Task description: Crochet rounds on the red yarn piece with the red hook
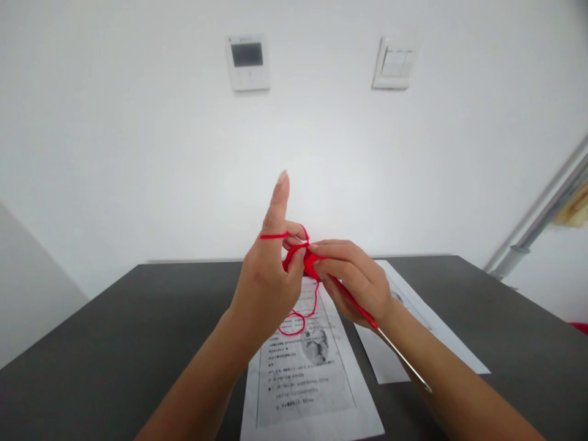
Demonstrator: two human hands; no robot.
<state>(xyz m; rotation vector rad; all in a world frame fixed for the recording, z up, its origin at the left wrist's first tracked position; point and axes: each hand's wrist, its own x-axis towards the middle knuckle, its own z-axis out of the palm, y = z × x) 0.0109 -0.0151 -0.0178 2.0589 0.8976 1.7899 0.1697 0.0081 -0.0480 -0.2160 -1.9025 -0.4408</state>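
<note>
My left hand (265, 275) is closed, thumb and fingers pinching a small red crochet piece (311, 266). Its index finger points up, with a strand of red yarn (274, 236) looped round its base. Close beside it on the right, my right hand (361, 275) grips a crochet hook (353, 299) with a red handle. The hook's bare metal end slants down toward my right forearm, and its other end meets the crochet piece, where fingers hide the tip. From the work a loose loop of yarn hangs over a printed sheet.
Below my hands the printed sheet (316, 398) lies on the dark table (114, 349). A second sheet (386, 361) lies to the right, partly behind my right arm. Behind the table stands a white wall with a control panel (248, 76) and a switch (395, 64). Grey pipes run at far right.
</note>
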